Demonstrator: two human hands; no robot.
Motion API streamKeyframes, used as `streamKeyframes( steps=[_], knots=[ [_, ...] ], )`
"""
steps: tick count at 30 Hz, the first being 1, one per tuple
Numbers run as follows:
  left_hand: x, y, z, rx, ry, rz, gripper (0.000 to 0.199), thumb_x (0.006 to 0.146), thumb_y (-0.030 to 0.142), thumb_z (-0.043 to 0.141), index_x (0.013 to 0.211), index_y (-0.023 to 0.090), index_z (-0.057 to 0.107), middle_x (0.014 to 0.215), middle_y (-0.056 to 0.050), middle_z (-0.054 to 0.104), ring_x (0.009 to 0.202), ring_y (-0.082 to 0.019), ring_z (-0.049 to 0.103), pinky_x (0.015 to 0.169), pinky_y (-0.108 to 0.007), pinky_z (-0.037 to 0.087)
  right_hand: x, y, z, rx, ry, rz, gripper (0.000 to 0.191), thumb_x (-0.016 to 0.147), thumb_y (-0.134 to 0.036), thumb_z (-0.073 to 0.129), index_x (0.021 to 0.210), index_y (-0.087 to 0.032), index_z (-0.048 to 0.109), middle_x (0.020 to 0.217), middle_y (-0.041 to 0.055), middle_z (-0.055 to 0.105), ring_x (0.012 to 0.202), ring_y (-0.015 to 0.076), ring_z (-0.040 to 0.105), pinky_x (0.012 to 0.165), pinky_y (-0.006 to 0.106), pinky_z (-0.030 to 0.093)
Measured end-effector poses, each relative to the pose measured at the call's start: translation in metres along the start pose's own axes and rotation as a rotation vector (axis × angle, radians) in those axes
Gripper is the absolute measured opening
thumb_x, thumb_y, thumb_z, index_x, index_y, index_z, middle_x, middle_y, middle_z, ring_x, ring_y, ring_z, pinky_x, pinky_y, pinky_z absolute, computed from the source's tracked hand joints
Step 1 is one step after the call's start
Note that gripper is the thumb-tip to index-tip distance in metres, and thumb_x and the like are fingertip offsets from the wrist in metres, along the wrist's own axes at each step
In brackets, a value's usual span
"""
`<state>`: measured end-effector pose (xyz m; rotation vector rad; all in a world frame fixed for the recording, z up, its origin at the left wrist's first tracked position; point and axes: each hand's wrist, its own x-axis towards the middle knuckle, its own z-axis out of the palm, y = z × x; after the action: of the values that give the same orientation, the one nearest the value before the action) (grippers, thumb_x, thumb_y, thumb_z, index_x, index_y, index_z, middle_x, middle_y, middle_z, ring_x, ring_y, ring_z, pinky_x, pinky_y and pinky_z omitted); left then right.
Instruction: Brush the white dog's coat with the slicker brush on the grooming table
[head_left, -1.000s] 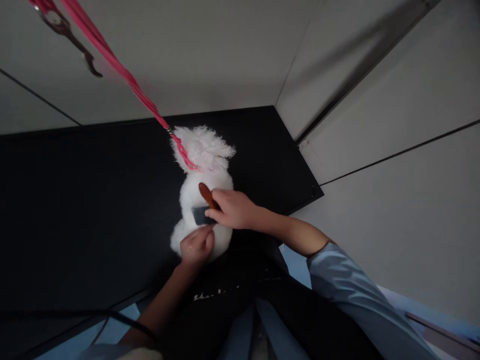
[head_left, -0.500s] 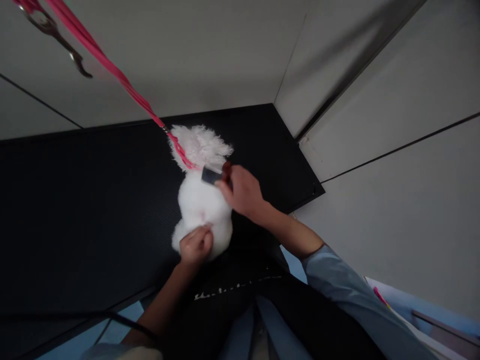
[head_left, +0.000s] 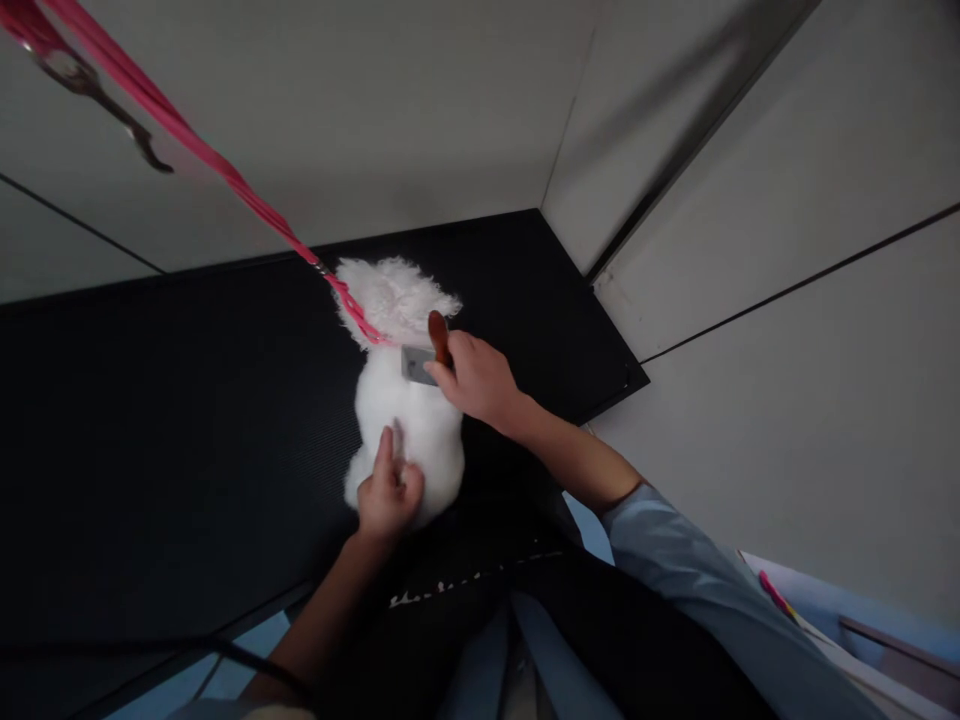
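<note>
A fluffy white dog (head_left: 409,405) with a curly-furred head (head_left: 394,295) is on the black table, its back towards me. My right hand (head_left: 480,378) is closed around a slicker brush (head_left: 418,366) with a reddish-brown wooden handle. The brush's flat rectangular head lies against the fur just behind the neck. Lower down, my left hand (head_left: 388,492) rests on the dog's rear back, index finger stretched forward and thumb apart. Its other fingers are partly hidden. A pink lead (head_left: 247,195) runs from the upper left to the dog's neck.
The black ribbed table (head_left: 187,430) meets pale wall panels (head_left: 360,120) at the back and right. A metal hook clasp (head_left: 112,105) hangs beside the lead at upper left. A dark cable (head_left: 247,643) crosses the lower left. My black apron (head_left: 480,625) touches the near side.
My left hand's closed fingers have loosened, and its index finger now points forward along the back. The brush has turned in my right hand, its handle now more upright, and shifted slightly down.
</note>
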<state>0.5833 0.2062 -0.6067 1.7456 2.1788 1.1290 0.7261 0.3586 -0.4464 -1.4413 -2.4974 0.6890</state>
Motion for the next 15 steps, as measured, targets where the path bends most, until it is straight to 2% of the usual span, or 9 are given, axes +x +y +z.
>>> streamKeyframes(
  steps=[1, 4, 8, 12, 15],
  knots=[
    [-0.0004, 0.0, -0.0012, 0.009, -0.032, -0.01, 0.057, 0.081, 0.024, 0.056, 0.135, 0.005, 0.064, 0.054, 0.0, 0.062, 0.04, -0.012, 0.051, 0.048, -0.023, 0.042, 0.0009, 0.0, 0.0002, -0.005, 0.009, -0.018, 0.023, 0.1, -0.037, 0.052, 0.108, -0.016, 0.056, 0.11, 0.012, 0.068, 0.101, 0.0222, 0.065, 0.082, 0.031, 0.046],
    [-0.0009, -0.0013, -0.0038, -0.007, -0.08, 0.029, 0.049, 0.082, 0.023, 0.055, 0.127, 0.007, 0.07, 0.048, 0.003, 0.054, 0.039, -0.01, 0.046, 0.048, -0.021, 0.04, 0.0012, -0.0024, -0.0007, 0.008, -0.099, -0.093, 0.025, 0.098, -0.041, 0.056, 0.106, -0.018, 0.057, 0.105, 0.0095, 0.069, 0.097, 0.0215, 0.066, 0.079, 0.03, 0.047],
    [-0.0012, -0.0043, -0.0039, 0.0, -0.058, 0.062, 0.046, 0.082, 0.021, 0.054, 0.122, 0.008, 0.073, 0.047, 0.004, 0.05, 0.037, -0.008, 0.041, 0.047, -0.021, 0.039, 0.0007, -0.0067, -0.0048, -0.016, -0.001, -0.031, 0.024, 0.101, -0.037, 0.05, 0.111, -0.016, 0.056, 0.112, 0.0127, 0.067, 0.101, 0.0222, 0.065, 0.081, 0.032, 0.048],
    [-0.0018, -0.0063, -0.0034, 0.006, -0.046, 0.11, 0.043, 0.08, 0.02, 0.054, 0.116, 0.01, 0.075, 0.05, 0.002, 0.055, 0.039, -0.009, 0.044, 0.048, -0.021, 0.041, 0.0008, -0.0072, -0.0073, -0.009, -0.138, -0.135, 0.025, 0.099, -0.039, 0.054, 0.11, -0.017, 0.057, 0.106, 0.0106, 0.068, 0.098, 0.0229, 0.066, 0.078, 0.032, 0.049],
    [-0.0023, -0.0072, -0.0035, 0.03, -0.041, 0.133, 0.044, 0.081, 0.019, 0.052, 0.117, 0.01, 0.075, 0.052, 0.002, 0.058, 0.038, -0.009, 0.043, 0.049, -0.022, 0.042, 0.0013, -0.006, -0.0085, -0.046, 0.014, -0.075, 0.026, 0.103, -0.036, 0.046, 0.113, -0.014, 0.057, 0.114, 0.0156, 0.067, 0.107, 0.0243, 0.064, 0.085, 0.034, 0.048]
  ],
)
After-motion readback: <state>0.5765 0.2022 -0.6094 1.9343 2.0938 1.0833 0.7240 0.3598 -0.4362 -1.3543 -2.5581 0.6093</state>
